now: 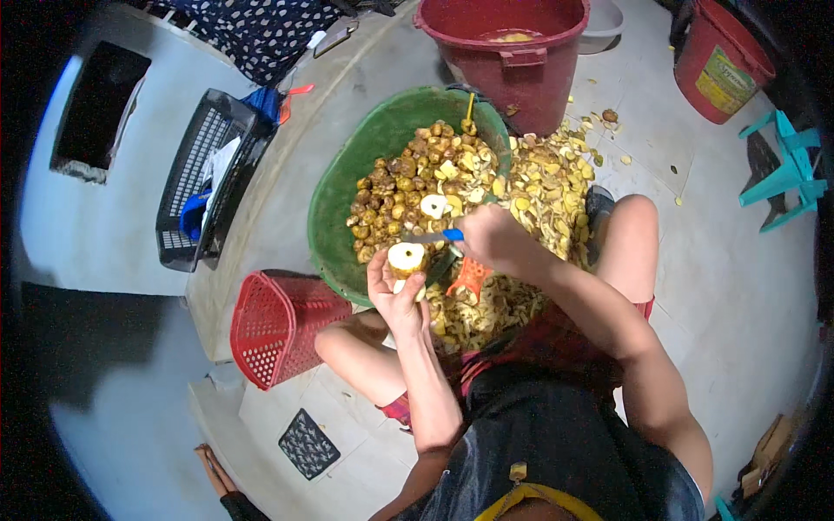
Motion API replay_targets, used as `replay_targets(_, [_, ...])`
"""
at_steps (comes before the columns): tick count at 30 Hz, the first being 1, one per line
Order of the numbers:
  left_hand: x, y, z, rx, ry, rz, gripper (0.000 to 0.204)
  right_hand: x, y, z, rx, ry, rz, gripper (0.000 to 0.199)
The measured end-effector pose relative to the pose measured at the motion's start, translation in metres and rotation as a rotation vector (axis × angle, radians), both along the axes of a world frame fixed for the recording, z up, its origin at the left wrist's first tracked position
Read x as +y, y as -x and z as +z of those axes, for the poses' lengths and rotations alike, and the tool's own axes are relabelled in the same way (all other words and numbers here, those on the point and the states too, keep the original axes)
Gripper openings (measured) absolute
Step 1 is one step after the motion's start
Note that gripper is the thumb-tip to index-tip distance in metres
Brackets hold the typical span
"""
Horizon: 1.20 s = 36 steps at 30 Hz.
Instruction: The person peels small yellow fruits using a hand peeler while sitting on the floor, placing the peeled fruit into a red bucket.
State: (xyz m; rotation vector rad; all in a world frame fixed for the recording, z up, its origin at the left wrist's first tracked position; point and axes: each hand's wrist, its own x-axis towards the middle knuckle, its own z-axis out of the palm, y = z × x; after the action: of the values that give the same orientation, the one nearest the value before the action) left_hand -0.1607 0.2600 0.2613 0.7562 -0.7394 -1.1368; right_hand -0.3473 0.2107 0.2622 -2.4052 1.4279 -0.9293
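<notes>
Left hand (395,291) grips a half-peeled fruit (406,257); right hand (488,239) clenches a blue-handled knife (439,235). At twelve o'clock, the green tub (347,182) holds many unpeeled.

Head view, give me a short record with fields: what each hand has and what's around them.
left hand: holds a round pale fruit, cut face up
right hand: grips a blue-handled knife at the fruit
in front: green tub of brown fruit
on floor: yellow peel pile
behind: dark red bucket
person's left: red basket
</notes>
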Motion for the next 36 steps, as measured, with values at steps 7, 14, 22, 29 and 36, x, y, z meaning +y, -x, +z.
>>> replay_targets(7, [0.001, -0.001, -0.007, -0.112, -0.011, -0.021, 0.065, 0.005, 0.0, -0.013, 0.031, 0.056, 0.12, 0.011])
replay_targets(14, [0.002, -0.001, -0.004, -0.029, -0.004, -0.064, 0.066, -0.002, 0.003, -0.009, -0.086, 0.069, 0.059, 0.013])
replay_targets(22, [0.003, -0.002, -0.005, -0.287, -0.03, 0.005, 0.063, 0.015, -0.001, 0.002, 0.013, 0.009, 0.194, 0.012])
replay_targets(29, [0.003, 0.0, 0.003, -0.064, 0.03, -0.092, 0.067, -0.008, 0.005, -0.013, -0.031, -0.075, 0.029, 0.009])
replay_targets(36, [0.003, -0.006, -0.006, -0.019, -0.028, -0.063, 0.068, 0.014, 0.004, 0.016, -0.084, 0.005, 0.287, 0.016])
